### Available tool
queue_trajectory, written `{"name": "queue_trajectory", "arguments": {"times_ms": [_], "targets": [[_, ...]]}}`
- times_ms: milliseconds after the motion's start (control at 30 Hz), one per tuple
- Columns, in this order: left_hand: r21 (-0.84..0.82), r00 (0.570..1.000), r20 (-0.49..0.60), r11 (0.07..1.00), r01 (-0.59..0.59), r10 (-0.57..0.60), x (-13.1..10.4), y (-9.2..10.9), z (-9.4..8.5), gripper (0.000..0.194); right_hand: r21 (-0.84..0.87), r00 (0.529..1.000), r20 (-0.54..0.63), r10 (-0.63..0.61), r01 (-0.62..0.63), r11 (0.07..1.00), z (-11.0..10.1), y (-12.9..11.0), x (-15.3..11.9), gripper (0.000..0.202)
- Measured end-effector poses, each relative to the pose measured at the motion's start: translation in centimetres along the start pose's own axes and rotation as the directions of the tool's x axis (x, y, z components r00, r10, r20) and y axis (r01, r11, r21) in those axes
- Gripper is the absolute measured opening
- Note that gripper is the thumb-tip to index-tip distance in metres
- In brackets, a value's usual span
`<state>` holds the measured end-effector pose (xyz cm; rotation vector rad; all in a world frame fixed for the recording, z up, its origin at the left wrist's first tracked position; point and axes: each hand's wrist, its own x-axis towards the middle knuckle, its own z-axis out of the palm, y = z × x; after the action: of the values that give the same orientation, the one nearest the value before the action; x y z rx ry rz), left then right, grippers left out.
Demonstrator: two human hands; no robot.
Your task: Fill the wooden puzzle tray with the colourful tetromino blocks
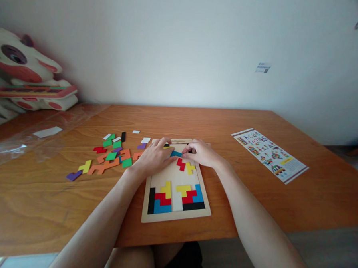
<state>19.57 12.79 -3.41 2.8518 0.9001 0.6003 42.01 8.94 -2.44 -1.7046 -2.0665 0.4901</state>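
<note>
Two bare hands at the far end of a framed wooden board, set apart, with a blue piece in the gap between them. The piece's long axis runs crosswise, roughly from hand to hand. Right hand nearer: thumb and fingertips drawn in at the piece's right end; too small here to tell whether they pinch it or only touch. Left hand lies over the board's left edge, thumb spread from fingers, a yellow piece partly showing by the fingertips. Just nearer the body than the blue piece: a red piece, with a yellow T-shaped piece beside it. Loose pieces, including a green square, scatter left of the board.
</note>
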Motion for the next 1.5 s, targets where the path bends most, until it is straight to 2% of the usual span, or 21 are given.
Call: {"name": "queue_trajectory", "arguments": {"times_ms": [167,267,333,533,767,833,1067,1200,1400,1500], "targets": [[-0.069,1.0,-0.021,0.998,-0.009,0.008,0.3,-0.3,0.1,0.023,0.025,1.0,-0.015,-0.015,0.015,1.0,0.1,-0.1,0.0,0.004],[-0.122,0.999,-0.035,0.992,0.001,-0.005,0.3,-0.3,0.3,0.021,0.015,1.0,-0.012,-0.018,0.018,1.0,0.1,-0.3,-0.1,0.014],[-0.145,1.0,-0.03,0.989,-0.002,-0.002,0.2,-0.2,0.4,0.021,-0.014,1.0,0.005,-0.016,0.016,1.0,0.1,-0.4,-0.1,0.013],[-0.048,0.998,-0.036,0.998,0.044,-0.045,0.2,-0.3,0.6,0.032,-0.075,1.0,-0.011,-0.013,0.012,0.997,0.4,-0.6,-0.1,0.008],[-0.151,0.995,0.001,0.983,-0.1,0.101,-0.3,-0.3,0.1,0.031,-0.088,1.0,-0.003,-0.002,0.002,0.996,0.3,-0.5,-0.2,0.011],[-0.168,0.994,0.008,0.98,-0.109,0.112,-0.3,-0.4,0.1,0.031,-0.079,1.0,0.007,-0.012,0.013,0.997,0.4,-0.4,-0.2,0.014],[-0.05,0.994,0.02,0.993,-0.108,0.109,-0.4,-1.1,-0.1,0.035,-0.06,0.998,0.037,-0.043,0.045,0.997,0.8,-0.3,0.0,0.01],[-0.006,0.997,-0.016,0.997,-0.074,0.074,-0.7,-1.0,-0.3,0.04,-0.037,0.999,0.036,-0.037,0.038,0.999,0.8,-0.2,0.0,0.01],[0.109,0.999,-0.032,0.994,-0.011,0.014,-1.1,-1.0,-0.8,0.036,-0.023,0.998,0.039,-0.043,0.044,0.999,0.9,0.0,0.1,0.009],[0.069,0.998,-0.004,0.995,-0.066,0.066,-1.3,-1.1,-1.3,0.038,-0.022,0.998,0.031,-0.046,0.046,0.999,0.9,0.0,0.1,0.009]]}}
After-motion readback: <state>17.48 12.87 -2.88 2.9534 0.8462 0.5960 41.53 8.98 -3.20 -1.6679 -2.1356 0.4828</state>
